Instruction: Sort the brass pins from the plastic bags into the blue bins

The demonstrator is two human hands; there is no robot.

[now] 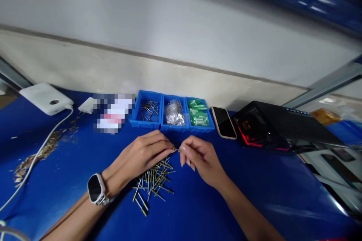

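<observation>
Your left hand [145, 150] and right hand [202, 160] pinch a small rivet [175, 149] between them, its long axis running crosswise from fingertips to fingertips; which end points where is too small to tell. A pile [155, 177] lies beside your left hand, nearer you

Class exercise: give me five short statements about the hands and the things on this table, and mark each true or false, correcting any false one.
1. A watch is worn on the left wrist. True.
2. The green packets are in the leftmost bin. False: the green packets are in the rightmost bin.
3. A small thin piece shows between the fingertips of the left hand and right hand. True.
4. The loose pile lies on the phone. False: the loose pile of metal pins lies on the blue table.
5. The phone is right of the bins. True.
</observation>
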